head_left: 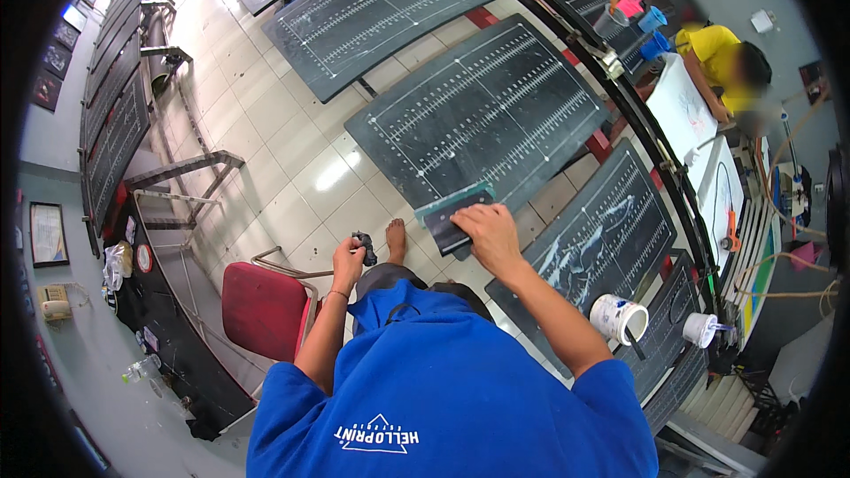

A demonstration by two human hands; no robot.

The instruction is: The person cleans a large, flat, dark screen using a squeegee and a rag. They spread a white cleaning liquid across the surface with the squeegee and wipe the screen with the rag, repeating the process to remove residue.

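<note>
My right hand (489, 232) is wrapped over the top of a wide screen-printing squeegee (444, 235), dark with a teal strip along one edge. The squeegee is held by the near edge of a black printing board (478, 106) marked with white scales; whether the two touch I cannot tell. Lower and to the left, my left hand (347, 258) pinches a small, dark, crumpled rag (367, 250) above the tiled floor. Another black board (589, 243), smeared with white, lies to the right of my right hand.
A white bucket (618, 319) and a smaller white tub (699, 329) stand on the boards at right. A red chair (264, 305) is close on my left. Beyond a dark rail, a person in yellow (713, 57) bends over a white sheet.
</note>
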